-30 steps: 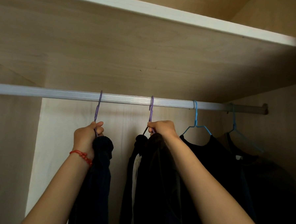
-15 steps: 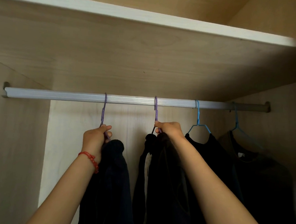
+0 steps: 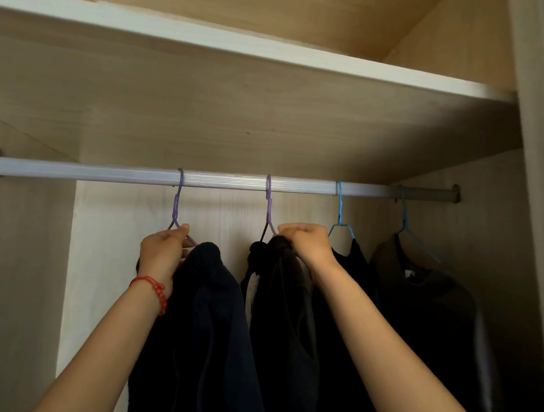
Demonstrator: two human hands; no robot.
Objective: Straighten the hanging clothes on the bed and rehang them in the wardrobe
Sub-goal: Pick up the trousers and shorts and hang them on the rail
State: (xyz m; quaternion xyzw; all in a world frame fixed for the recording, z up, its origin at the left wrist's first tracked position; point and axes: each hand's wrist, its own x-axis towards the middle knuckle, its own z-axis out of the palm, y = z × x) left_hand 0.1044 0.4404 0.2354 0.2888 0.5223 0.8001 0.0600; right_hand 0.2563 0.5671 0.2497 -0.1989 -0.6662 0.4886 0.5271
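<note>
Evidently the rehanging step is in hand: both purple hangers are hooked over the wardrobe rail (image 3: pixel 108 172), and each hand is at a hanger neck.

At about nine o'clock, the left hand (image 3: pixel 162 252), with a red cord bracelet (image 3: pixel 153 286) at the wrist, pinches the wire of the left purple hanger (image 3: pixel 177 201) just below its twisted neck, thumb and fingertips closed on it. The dark navy garment (image 3: pixel 208 322) hangs from that hanger, at seven o'clock, its shoulder bunched up against the hand.

Near the centre, the second purple hanger (image 3: pixel 268 202) hooks the rail. The right hand (image 3: pixel 306 244) is curled shut at its base, gripping hanger and collar of the black garment (image 3: pixel 277 316) together, as far as I can judge; exactly what the fingers enclose is hidden by the knuckles.

Toward three o'clock, two blue hangers (image 3: pixel 339 209) carry dark tops (image 3: pixel 423 302) already in place, near each other.

Next, I would judge, the hands should let go once both hooks sit square, then smooth the bunched shoulders and space the garments evenly along the rail.

Hard to make out: the clothes are so dark that seams, sleeves and overlaps blur together. Their lower halves are cut off, and the bed is out of view, so how many pieces remain is unknown.
</note>
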